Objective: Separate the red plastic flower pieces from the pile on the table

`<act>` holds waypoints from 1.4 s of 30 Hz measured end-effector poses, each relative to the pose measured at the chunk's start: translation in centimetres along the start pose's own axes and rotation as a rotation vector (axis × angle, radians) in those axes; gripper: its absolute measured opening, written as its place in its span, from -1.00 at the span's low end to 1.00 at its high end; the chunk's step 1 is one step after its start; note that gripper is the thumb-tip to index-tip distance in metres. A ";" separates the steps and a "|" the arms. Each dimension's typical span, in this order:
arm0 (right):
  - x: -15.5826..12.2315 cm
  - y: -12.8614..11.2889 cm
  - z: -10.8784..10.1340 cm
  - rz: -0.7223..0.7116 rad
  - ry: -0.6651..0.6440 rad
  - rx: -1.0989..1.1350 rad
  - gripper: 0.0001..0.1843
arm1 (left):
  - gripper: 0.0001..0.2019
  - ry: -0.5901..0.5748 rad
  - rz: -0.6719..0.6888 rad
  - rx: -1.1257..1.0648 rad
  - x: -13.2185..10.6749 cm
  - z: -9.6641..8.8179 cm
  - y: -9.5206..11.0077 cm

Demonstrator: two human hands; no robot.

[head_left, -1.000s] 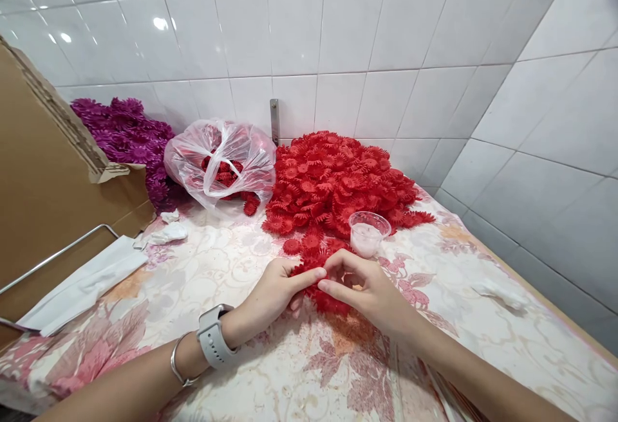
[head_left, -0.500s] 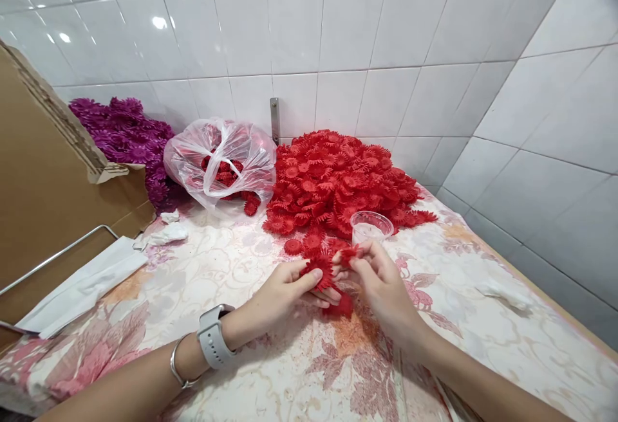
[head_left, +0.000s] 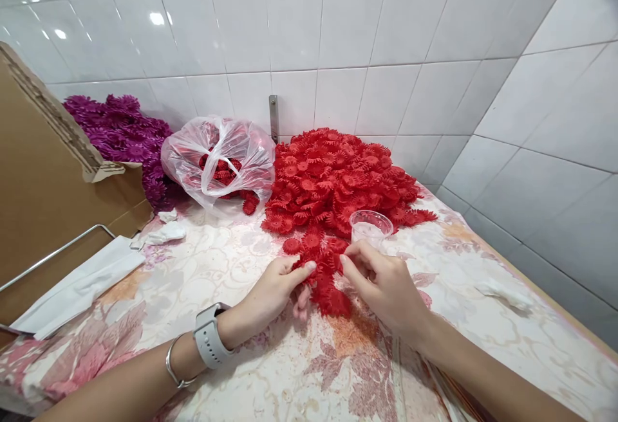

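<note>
1. Currently: left hand (head_left: 273,293) pinches red flowers (head_left: 324,280) on the tablecloth (head_left: 232,261); right hand (head_left: 386,284), fingers curled, grip unclear.
2. Step, judged: separating flowers before the big red pile (head_left: 338,177).
3. Next move needs a fine fingertip pinch beside the cup (head_left: 369,226).
</note>
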State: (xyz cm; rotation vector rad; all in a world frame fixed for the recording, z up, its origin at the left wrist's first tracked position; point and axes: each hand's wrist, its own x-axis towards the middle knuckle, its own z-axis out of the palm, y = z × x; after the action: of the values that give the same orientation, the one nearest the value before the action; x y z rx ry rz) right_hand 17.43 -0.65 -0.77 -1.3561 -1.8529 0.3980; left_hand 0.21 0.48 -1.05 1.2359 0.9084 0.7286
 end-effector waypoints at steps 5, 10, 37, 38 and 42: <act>-0.1 -0.9 -0.2 0.028 -0.247 0.371 -0.85 | -0.64 0.020 0.003 0.080 -0.3 -0.1 -0.1; -0.1 -0.7 0.0 0.020 -0.350 0.382 -0.91 | -0.54 -0.085 0.027 0.175 -0.1 -0.3 -0.4; -0.1 -0.4 0.6 0.321 -0.149 0.850 -0.82 | -0.77 0.087 0.082 0.109 0.1 0.1 -0.3; 0.0 -0.3 0.6 0.366 -0.159 0.929 -0.79 | -0.77 0.132 0.087 0.107 0.2 0.0 -0.2; 0.3 -0.3 0.3 0.405 -0.220 1.057 -0.64 | -0.79 0.176 0.097 0.079 0.3 -0.1 -0.2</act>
State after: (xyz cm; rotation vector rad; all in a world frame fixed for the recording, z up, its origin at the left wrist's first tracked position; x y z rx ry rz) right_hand 16.95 -0.49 -0.62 -0.9091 -1.1473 1.5231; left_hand 0.29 0.75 -1.30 1.3067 1.0349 0.8967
